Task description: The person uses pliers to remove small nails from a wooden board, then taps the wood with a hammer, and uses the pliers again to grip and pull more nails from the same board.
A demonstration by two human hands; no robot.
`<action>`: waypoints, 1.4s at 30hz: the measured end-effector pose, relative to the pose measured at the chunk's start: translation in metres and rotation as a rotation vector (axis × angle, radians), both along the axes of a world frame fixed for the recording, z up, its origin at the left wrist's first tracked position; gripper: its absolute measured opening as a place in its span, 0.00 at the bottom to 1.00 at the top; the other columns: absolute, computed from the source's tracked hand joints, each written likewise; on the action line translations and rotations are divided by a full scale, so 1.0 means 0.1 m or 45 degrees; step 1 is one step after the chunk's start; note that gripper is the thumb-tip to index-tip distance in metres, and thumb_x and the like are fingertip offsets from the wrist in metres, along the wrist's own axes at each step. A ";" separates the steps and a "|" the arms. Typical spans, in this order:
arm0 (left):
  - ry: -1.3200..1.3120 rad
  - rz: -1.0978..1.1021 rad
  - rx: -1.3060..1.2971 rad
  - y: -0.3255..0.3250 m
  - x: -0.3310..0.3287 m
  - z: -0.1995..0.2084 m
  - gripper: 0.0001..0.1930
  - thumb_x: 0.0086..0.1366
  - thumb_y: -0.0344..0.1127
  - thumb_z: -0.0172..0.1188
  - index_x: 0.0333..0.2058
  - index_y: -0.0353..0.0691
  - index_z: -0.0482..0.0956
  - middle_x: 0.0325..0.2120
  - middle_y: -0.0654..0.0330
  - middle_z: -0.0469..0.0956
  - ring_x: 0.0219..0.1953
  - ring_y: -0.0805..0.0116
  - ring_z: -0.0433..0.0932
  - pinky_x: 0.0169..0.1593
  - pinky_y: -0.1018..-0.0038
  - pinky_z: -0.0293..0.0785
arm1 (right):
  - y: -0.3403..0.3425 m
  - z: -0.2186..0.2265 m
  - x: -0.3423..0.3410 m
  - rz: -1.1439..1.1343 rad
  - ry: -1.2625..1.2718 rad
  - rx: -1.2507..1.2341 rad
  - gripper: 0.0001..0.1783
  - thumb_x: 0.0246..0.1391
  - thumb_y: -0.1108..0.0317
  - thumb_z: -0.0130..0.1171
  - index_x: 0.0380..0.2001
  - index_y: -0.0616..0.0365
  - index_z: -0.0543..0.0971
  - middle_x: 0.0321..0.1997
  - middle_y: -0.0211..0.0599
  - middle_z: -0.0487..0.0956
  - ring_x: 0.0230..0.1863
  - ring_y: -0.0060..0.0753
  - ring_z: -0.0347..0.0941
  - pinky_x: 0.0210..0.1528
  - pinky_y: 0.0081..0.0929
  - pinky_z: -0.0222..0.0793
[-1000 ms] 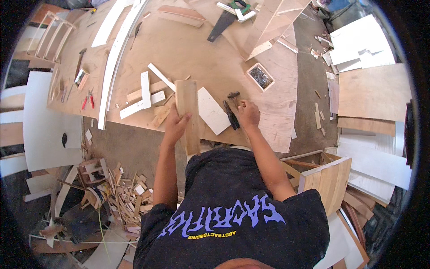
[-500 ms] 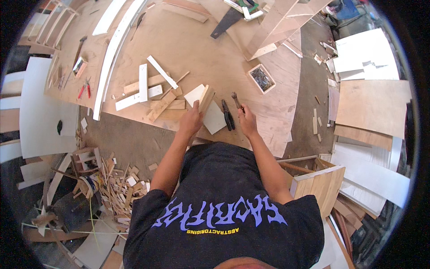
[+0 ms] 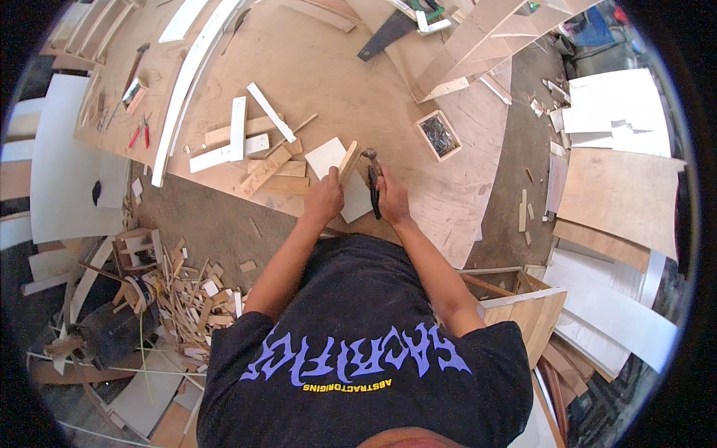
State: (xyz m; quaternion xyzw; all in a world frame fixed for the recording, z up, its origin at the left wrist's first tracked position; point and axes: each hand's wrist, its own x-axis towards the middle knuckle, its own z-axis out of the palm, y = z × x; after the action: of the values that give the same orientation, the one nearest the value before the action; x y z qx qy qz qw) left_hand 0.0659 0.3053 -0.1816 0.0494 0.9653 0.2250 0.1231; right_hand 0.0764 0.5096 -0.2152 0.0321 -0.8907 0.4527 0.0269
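My left hand [image 3: 324,197] is closed around a narrow wood block [image 3: 348,160] that stands up from the workbench. A hammer [image 3: 371,155] is gripped in my right hand [image 3: 393,198], its head close to the block's right side. Beneath the block lie pale square panels [image 3: 322,157]. Black-handled pliers [image 3: 374,196] rest beside my right hand, which partly covers them. Whether a nail sits in the block is too small to tell.
An open wooden box of nails [image 3: 448,153] stands to the right. White and bare wood strips [image 3: 237,131] lie piled at the left, with red-handled pliers [image 3: 140,134] beyond. A handsaw [image 3: 387,33] and a wooden frame [image 3: 467,56] are at the back. Offcuts [image 3: 202,299] litter the floor.
My right hand has moved left with the hammer, bringing its head up to the block and covering part of the black-handled pliers. My left hand keeps hold of the block.
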 end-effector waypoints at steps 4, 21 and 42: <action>-0.035 0.008 -0.021 -0.03 -0.03 0.00 0.13 0.67 0.34 0.52 0.46 0.37 0.63 0.29 0.41 0.81 0.31 0.37 0.81 0.34 0.45 0.76 | -0.05 -0.01 -0.08 0.024 -0.108 -0.019 0.23 0.70 0.63 0.45 0.64 0.55 0.71 0.38 0.59 0.81 0.40 0.66 0.78 0.42 0.54 0.72; -0.017 0.068 0.015 0.00 -0.01 0.01 0.16 0.64 0.34 0.56 0.46 0.36 0.62 0.28 0.40 0.81 0.32 0.36 0.81 0.36 0.45 0.76 | -0.01 -0.03 -0.13 0.098 0.010 0.042 0.22 0.71 0.61 0.43 0.62 0.59 0.70 0.46 0.63 0.80 0.45 0.68 0.77 0.46 0.56 0.71; -0.088 0.100 0.046 -0.05 -0.01 -0.04 0.20 0.64 0.37 0.59 0.48 0.35 0.62 0.30 0.37 0.81 0.34 0.34 0.81 0.36 0.45 0.75 | 0.01 -0.04 -0.27 0.147 -0.078 0.060 0.23 0.71 0.61 0.43 0.63 0.59 0.70 0.39 0.59 0.80 0.38 0.64 0.78 0.42 0.52 0.73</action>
State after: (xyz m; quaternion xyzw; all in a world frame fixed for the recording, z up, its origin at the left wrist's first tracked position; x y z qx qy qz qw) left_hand 0.0648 0.3002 -0.1857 0.0059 0.9574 0.2486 0.1466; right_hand 0.0492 0.5104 -0.2192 0.0703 -0.8982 0.4332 -0.0272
